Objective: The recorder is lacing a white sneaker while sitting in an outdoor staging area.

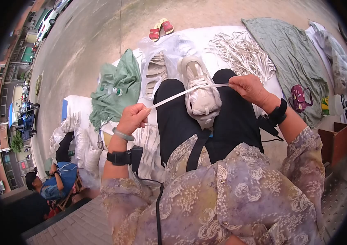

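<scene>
A pale beige-white sneaker (202,100) rests between my black-trousered thighs. A flat white shoelace (172,97) runs across its laced upper and is pulled out to both sides. My left hand (134,118) is closed on one end of the lace, to the left of the shoe. The other end sits pinched in the fingers of my right hand (250,89), a little higher and to the right. Both hands are apart from the shoe itself.
Loose white laces (243,55) lie heaped on the white sheet ahead, beside a grey-green cloth (281,61). A clear plastic bag (170,45) holds pale shoe parts. Nearby are a crumpled green cloth (118,87), a purple bag (300,99) and a brown box (335,143). Someone (61,179) sits at left.
</scene>
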A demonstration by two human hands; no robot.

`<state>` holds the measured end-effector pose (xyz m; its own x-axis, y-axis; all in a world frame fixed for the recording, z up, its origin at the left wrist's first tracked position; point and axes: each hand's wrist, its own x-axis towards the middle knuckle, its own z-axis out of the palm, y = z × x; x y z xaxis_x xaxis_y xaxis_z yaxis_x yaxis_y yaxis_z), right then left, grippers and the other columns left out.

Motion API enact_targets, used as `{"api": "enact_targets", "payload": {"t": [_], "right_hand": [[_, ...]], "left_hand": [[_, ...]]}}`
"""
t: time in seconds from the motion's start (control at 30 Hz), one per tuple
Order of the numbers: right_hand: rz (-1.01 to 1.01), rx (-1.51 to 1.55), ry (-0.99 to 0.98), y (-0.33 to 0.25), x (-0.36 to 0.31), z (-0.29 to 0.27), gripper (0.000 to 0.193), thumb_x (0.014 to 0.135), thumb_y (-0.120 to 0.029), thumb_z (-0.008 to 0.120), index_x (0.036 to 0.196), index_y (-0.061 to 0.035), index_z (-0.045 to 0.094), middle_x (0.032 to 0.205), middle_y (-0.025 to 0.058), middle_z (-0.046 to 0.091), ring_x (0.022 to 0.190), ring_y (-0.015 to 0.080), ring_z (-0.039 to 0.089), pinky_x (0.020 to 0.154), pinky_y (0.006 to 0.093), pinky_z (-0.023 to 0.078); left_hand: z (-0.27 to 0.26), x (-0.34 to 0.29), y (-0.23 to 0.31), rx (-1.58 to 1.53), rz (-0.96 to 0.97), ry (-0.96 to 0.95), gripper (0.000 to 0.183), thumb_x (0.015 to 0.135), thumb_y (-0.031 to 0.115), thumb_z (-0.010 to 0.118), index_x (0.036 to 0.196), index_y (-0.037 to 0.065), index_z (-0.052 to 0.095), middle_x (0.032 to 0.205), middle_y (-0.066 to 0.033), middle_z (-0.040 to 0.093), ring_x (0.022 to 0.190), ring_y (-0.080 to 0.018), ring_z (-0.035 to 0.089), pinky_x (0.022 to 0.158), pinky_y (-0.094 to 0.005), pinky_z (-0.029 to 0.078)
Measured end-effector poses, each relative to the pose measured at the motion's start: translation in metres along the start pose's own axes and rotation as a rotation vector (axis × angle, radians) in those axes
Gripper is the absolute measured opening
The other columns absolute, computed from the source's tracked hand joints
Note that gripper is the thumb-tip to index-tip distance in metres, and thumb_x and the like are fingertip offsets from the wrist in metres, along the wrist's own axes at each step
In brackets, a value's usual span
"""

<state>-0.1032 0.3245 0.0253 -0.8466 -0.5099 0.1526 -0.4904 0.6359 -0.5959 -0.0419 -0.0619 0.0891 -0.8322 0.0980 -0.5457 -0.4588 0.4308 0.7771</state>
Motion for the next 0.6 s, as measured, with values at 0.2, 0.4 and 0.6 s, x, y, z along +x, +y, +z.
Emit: {"api": "enact_targets", "payload": {"t": [0.2,0.4,0.6], "right_hand": [[-0.177,-0.229,-0.028,0.0,-0.009,-0.002,0.014,0.079,-0.018,0.058,0.088,-0.011,0.05,0.068,0.0076,0.055,0.063,0.0291,0.057,0.054,0.039,0.045],[-0.23,-0.348,0.026,0.027,-0.028,-0.024,0.007,0.081,-0.009,0.052,0.088,-0.01,0.05,0.068,0.0076,0.052,0.062,0.0289,0.056,0.051,0.0382,0.043],[0.046,-0.44,0.069,0.098,-0.09,-0.088,0.011,0.081,-0.005,0.049,0.091,-0.0084,0.053,0.076,0.0129,0.055,0.069,0.0335,0.057,0.059,0.0398,0.045]], "left_hand": [[0.001,0.0,-0.012,-0.045,0.144,0.079,0.012,0.081,0.013,0.064,0.073,0.008,0.056,0.059,0.0061,0.049,0.051,-0.0002,0.043,0.043,-0.0169,0.032],[-0.016,-0.014,-0.027,0.704,0.642,0.38,0.01,0.079,0.01,0.062,0.088,0.007,0.059,0.063,-0.0032,0.055,0.053,-0.0157,0.052,0.047,-0.028,0.039],[-0.065,-0.04,-0.108,1.071,0.617,0.538,0.008,0.083,0.013,0.056,0.089,0.009,0.059,0.076,-0.0124,0.06,0.066,-0.0318,0.058,0.056,-0.0372,0.046]]}}
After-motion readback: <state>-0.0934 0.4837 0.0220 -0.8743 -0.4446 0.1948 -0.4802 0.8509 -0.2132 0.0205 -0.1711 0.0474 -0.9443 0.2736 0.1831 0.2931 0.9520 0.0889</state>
